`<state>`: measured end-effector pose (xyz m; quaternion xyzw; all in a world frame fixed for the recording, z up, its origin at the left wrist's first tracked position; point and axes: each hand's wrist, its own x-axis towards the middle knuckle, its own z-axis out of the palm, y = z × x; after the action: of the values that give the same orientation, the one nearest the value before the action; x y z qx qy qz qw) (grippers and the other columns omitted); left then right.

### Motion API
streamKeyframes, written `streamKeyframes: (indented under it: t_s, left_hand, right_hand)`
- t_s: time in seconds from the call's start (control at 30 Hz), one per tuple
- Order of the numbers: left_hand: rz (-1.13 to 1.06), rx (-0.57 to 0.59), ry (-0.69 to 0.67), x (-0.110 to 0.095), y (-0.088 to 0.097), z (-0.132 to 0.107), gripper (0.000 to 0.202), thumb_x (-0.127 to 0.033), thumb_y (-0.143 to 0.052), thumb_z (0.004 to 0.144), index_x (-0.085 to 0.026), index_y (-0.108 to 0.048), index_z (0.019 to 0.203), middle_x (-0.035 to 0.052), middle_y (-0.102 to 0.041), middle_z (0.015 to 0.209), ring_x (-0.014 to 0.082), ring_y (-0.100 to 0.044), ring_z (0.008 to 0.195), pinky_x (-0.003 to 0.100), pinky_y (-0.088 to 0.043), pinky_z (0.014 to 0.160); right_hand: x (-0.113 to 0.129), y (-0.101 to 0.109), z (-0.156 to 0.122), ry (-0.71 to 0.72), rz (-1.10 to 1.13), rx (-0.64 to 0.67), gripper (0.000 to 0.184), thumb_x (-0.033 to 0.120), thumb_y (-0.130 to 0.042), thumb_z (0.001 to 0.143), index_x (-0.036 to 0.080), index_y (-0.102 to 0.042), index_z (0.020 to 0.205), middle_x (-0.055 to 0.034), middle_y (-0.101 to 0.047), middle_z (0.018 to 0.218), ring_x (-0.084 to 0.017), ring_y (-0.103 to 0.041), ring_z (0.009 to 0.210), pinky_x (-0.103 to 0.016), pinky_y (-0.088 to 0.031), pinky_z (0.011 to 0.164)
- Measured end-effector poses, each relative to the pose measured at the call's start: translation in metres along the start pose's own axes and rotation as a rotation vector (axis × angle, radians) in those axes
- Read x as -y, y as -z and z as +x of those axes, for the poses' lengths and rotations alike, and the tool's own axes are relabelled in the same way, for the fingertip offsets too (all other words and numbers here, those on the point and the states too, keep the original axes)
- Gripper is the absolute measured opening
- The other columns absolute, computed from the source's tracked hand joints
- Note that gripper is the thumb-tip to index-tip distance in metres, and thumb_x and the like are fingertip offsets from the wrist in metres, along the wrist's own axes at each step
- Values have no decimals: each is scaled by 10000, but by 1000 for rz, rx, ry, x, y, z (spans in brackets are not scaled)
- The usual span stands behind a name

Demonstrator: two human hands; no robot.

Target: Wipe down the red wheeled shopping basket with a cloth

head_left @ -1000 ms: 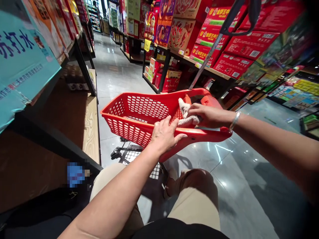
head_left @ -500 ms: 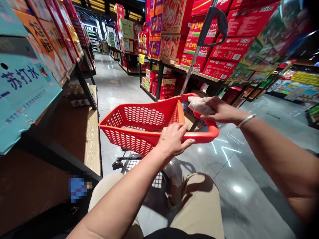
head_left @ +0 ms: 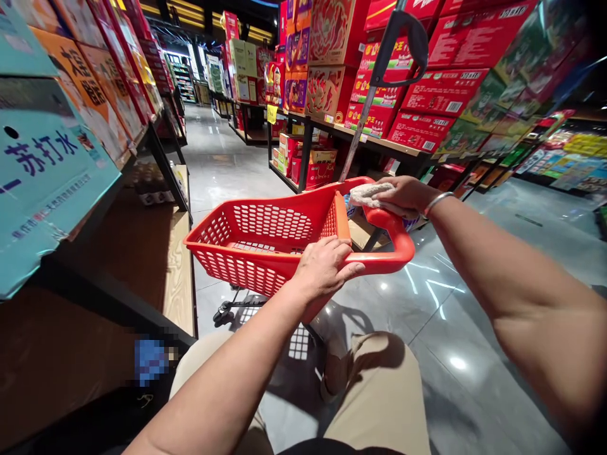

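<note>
A red plastic shopping cart [head_left: 246, 268] with perforated sides stands in front of me, its looped handle [head_left: 402, 243] towards the right. My left hand [head_left: 322, 265] is closed over the near rim, where the basket meets the handle, with the thumb along the outside. In my right hand [head_left: 410, 194] is a crumpled off-white cloth [head_left: 367, 194], pressed against the far side of the handle loop. The fingertips of that hand are partly hidden by the cloth. Beside the far rim, a long pole with a dark grey loop grip [head_left: 398, 54] rises at a slant.
Shelves of stacked boxes line both sides: pale blue cartons [head_left: 52, 170] close on the left, red boxes [head_left: 422, 117] on the right. Black shelf legs [head_left: 164, 164] and a low wooden board [head_left: 177, 278] border the left. A shiny tiled floor [head_left: 222, 136] runs ahead.
My right hand has moved a little left and up with the cloth along the far handle side. The left hand keeps its hold on the rim, and the view has shifted slightly.
</note>
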<state>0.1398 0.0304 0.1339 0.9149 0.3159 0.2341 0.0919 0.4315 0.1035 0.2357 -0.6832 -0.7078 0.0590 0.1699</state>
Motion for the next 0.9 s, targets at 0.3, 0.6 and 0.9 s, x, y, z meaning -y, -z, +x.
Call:
streamKeyframes:
  t_s: [0.3,0.6,0.9]
  left_hand:
    - [37,32,108,1,-1,3,538,-571,-447,1059,-294,-530,1512,32,-500,1626,262,-397,1554,546,-398,1226]
    - [43,-20,72,8,-3,5,448,-538,-478,1055,-271,-657,1367,68,-553,1583,267,-458,1511,514,-400,1211]
    - [-61,-12,21,7,-4,0,403,-567,-491,1044,-262,-702,1202,19,-569,1572,314,-313,1592,620,-291,1263]
  right_hand:
    - [28,-19,-30,-169,290,-206,301,314,-657,874,141,-718,1112,-82,-755,992,-196,-646,895,-309,-522,872]
    - [46,-37,-156,208,360,-297,285,463,-698,851,340,-750,1103,-54,-722,1249,-324,-654,1260,-517,-517,1129]
    - [-7,-24,-21,379,145,-358,349,354,-683,806,164,-781,1082,-130,-756,1194,-304,-690,1175,-423,-533,1061]
